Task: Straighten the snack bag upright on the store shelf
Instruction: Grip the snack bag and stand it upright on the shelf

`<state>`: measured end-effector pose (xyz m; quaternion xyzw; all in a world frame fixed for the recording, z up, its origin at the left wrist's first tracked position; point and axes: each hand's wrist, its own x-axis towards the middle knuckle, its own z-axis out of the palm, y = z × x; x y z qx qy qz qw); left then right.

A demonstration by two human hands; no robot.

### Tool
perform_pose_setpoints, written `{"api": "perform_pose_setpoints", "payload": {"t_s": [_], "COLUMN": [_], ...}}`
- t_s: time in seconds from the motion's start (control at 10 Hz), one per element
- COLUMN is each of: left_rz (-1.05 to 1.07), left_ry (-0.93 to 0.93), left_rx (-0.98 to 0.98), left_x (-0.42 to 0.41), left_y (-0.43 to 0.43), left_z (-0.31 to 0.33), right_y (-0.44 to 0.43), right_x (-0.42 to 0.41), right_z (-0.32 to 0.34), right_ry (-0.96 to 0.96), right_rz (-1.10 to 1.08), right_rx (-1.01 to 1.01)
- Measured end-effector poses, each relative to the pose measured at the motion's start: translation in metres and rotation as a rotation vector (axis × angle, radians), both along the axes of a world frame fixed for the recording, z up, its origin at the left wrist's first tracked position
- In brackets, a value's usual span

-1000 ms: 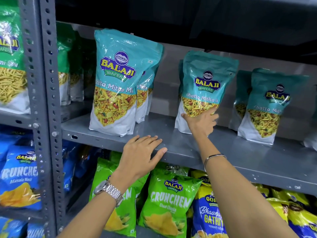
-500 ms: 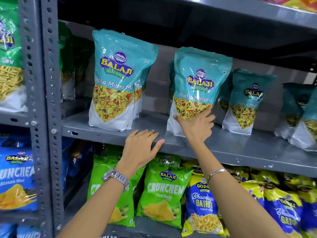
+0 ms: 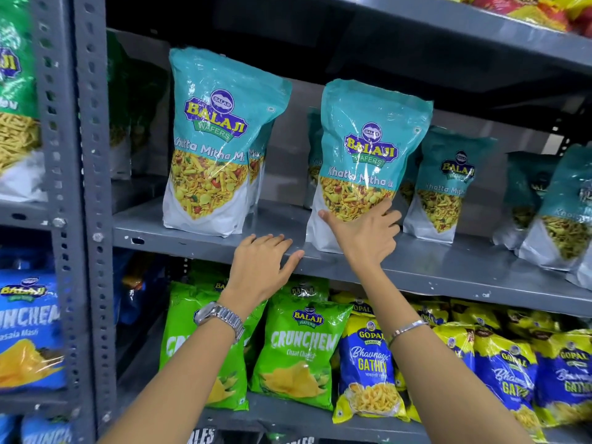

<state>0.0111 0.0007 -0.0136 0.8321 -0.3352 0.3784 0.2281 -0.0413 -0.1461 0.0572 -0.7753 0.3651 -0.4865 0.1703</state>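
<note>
A teal and white Khatta Mitha snack bag point(image 3: 368, 149) stands nearly upright near the front edge of the grey metal shelf point(image 3: 416, 267), leaning slightly to the right. My right hand point(image 3: 365, 233) is pressed against its lower front, thumb at the left side and fingers spread over the clear window. My left hand point(image 3: 261, 267) rests flat on the shelf's front edge, just left of the bag, fingers apart and holding nothing.
A second teal bag point(image 3: 217, 142) stands to the left, with several more point(image 3: 445, 181) behind and to the right. Green Crunchem bags point(image 3: 301, 350) and blue-yellow Gathiya bags point(image 3: 368, 366) fill the shelf below. A perforated grey upright point(image 3: 93, 187) bounds the left side.
The bag under my right hand has come forward toward the shelf's front edge and stands a little straighter. My view has shifted up and to the right; my left hand stays on the shelf edge.
</note>
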Motion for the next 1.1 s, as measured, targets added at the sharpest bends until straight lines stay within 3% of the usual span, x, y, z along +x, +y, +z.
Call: {"api": "perform_pose_setpoints", "payload": {"t_s": [0.8, 1.1], "left_rz": [-0.007, -0.113], "left_ry": [-0.029, -0.087], "left_rx": [-0.007, -0.187], "left_x": [0.001, -0.013], "left_y": [0.0, -0.01], "left_z": [-0.002, -0.002], "right_y": [0.007, -0.034], "right_x": [-0.009, -0.057], "right_z": [-0.003, 0.008], "right_ry": [0.019, -0.035], "right_rz": [0.0, 0.125], "right_rx": [-0.021, 0.066]}}
